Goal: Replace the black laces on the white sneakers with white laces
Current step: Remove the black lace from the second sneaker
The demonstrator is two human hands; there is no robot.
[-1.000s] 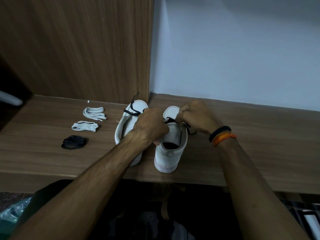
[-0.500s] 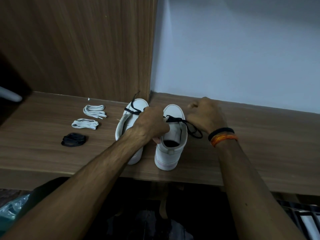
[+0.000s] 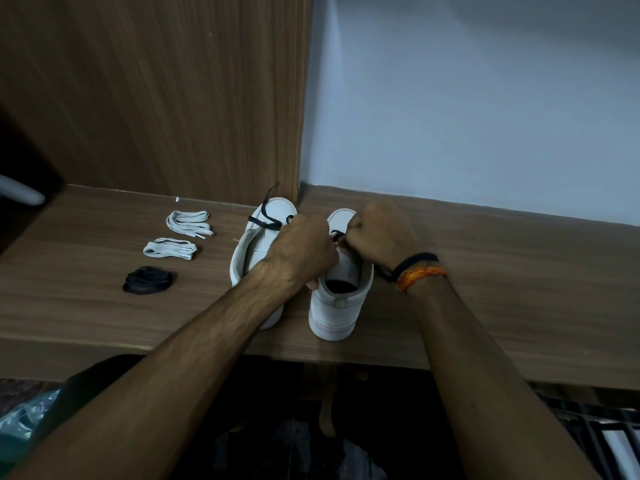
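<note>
While both hands (image 3: pixel 304 245) (image 3: pixel 379 239) pinch right sneaker's (image 3: pixel 341 289) black lace (image 3: pixel 335 234) | white laces (image 3: pixel 188 221), black bundle (image 3: pixel 148 280) lie left of frame

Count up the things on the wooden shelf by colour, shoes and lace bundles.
White sneakers: 2, left sneaker and right sneaker
White lace bundles: 2, far bundle and near bundle
Black lace bundle: 1
Total: 5

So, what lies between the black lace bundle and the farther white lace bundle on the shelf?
In the head view, the second white lace bundle lies between the black lace bundle and the farther white lace bundle, all on the wooden shelf.
</note>
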